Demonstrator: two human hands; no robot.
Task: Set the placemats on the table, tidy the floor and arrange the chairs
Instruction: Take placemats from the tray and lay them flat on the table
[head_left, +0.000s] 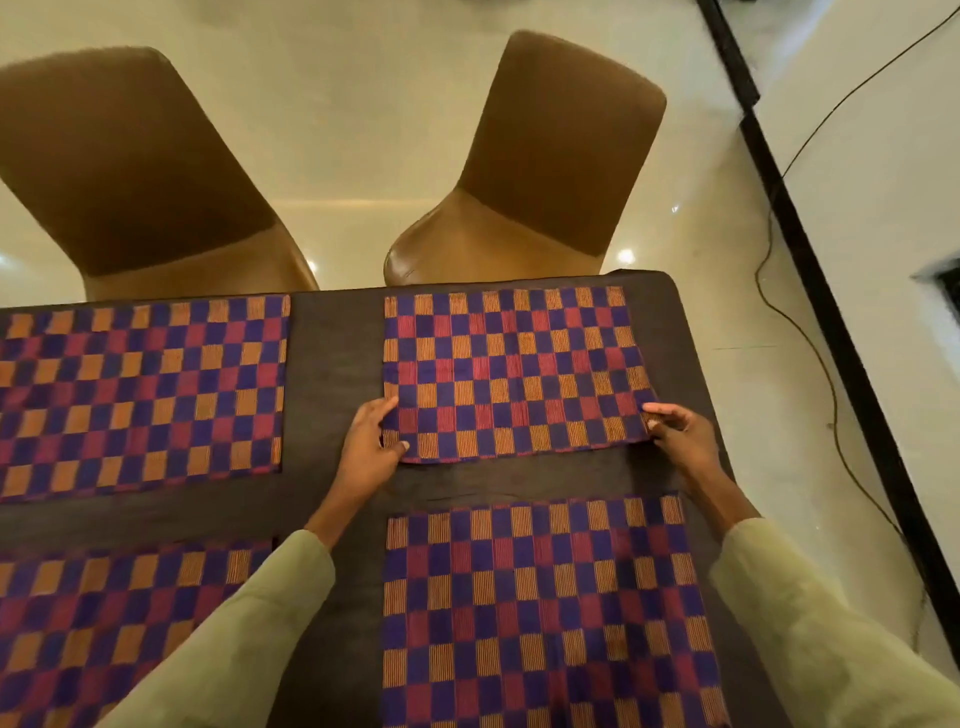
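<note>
Placemat step: left hand (371, 447) and right hand (680, 434) pinch the near corners of the checkered placemat (511, 371) at centre-right on the dark table (332, 364); next likely squaring it before the chair (540, 171) above, then floor and chairs.

Place: a home dining area.
Table: dark wood table (337, 364), laid for four.
Mats: four checked placemats (511, 364) in orange, red and blue, one for each seat.
Chairs: two tan padded chairs (540, 171) at the far edge, seats tucked towards the table.
Floor: glossy cream tiles (363, 104) with lamp glints.
Wall side: dark skirting (810, 244) along a pale wall, a thin cable (810, 332) trailing over the floor.
</note>
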